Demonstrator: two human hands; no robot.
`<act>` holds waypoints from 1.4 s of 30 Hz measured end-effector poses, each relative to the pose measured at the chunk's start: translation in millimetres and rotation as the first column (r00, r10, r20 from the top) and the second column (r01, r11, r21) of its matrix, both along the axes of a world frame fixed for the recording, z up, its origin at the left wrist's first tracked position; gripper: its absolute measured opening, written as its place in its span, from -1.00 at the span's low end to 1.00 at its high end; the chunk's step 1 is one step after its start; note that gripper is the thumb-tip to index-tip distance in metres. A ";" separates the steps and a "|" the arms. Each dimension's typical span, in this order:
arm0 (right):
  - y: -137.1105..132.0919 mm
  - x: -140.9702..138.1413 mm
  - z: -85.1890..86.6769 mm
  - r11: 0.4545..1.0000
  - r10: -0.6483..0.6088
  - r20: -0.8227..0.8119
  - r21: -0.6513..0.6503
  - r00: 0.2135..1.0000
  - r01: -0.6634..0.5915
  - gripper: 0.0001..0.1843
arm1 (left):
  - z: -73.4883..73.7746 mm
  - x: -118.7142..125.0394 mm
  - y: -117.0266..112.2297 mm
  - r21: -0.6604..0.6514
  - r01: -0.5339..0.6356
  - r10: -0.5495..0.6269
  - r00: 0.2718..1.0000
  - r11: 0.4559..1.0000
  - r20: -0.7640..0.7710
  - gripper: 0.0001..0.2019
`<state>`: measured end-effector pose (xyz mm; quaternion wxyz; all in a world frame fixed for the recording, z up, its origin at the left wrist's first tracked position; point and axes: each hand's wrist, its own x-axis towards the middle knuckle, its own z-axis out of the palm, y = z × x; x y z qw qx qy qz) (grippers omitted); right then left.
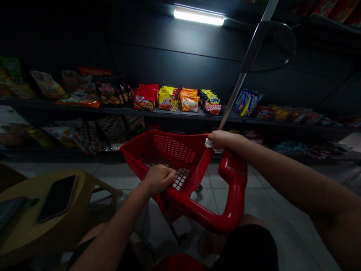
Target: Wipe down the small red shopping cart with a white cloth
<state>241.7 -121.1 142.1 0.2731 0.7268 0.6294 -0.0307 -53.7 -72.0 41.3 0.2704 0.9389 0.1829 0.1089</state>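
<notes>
A red plastic shopping cart [175, 146] stands in front of me, its basket with lattice walls and nothing seen inside. My left hand [160, 180] is closed over the near rim of the basket, where the handle joins it. In my right hand [220, 140] is a crumpled white tissue [210, 143], pressed against the basket's right rim. The fingers of the right hand are mostly hidden behind it. The cart's thick red handle [229, 210] curves between my forearms, close to my knees.
Shelves [169, 113] ahead carry red, yellow [168, 98] and orange noodle packets [189, 100], with other snack bags either side. At left, a yellow stool [81, 184] bears a dark phone [58, 197]. A metal post with a black loop [270, 69] rises at right.
</notes>
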 end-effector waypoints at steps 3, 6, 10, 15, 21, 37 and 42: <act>-2.5 5.3 0.2 0.998 -0.070 -0.016 -0.003 0.997 0.070 -0.66 | -0.6 -2.0 1.6 0.011 -0.005 0.005 1.000 1.000 0.007 -0.57; -0.8 11.7 9.0 0.991 -0.130 -0.010 0.006 0.991 0.130 -0.70 | -0.9 -2.2 2.5 0.024 0.012 -0.012 1.000 1.000 0.009 -0.57; -6.9 -4.5 26.9 0.993 -0.115 -0.190 -0.017 0.975 0.114 -0.67 | -1.7 2.8 3.2 0.048 0.018 -0.019 1.000 0.999 0.018 -0.58; -39.0 -81.1 22.0 0.897 0.420 -0.470 0.083 0.776 -0.435 -0.70 | -6.3 10.5 6.5 0.036 -0.016 0.015 1.000 0.999 0.021 -0.59; -82.9 -125.1 21.2 0.768 0.623 -0.361 0.115 0.693 -0.630 -0.79 | -8.6 16.0 9.7 0.026 -0.047 0.046 0.998 0.999 0.035 -0.59; -140.5 -113.2 22.3 0.818 0.567 -0.523 0.444 0.636 -0.365 -0.72 | -11.6 19.8 25.7 0.001 0.006 -0.006 0.997 1.000 0.079 -0.62; -157.8 -111.1 11.8 0.807 0.541 -0.348 0.472 0.766 -0.355 -0.67 | -14.8 17.0 23.0 -0.017 -0.016 0.018 0.994 1.000 0.112 -0.59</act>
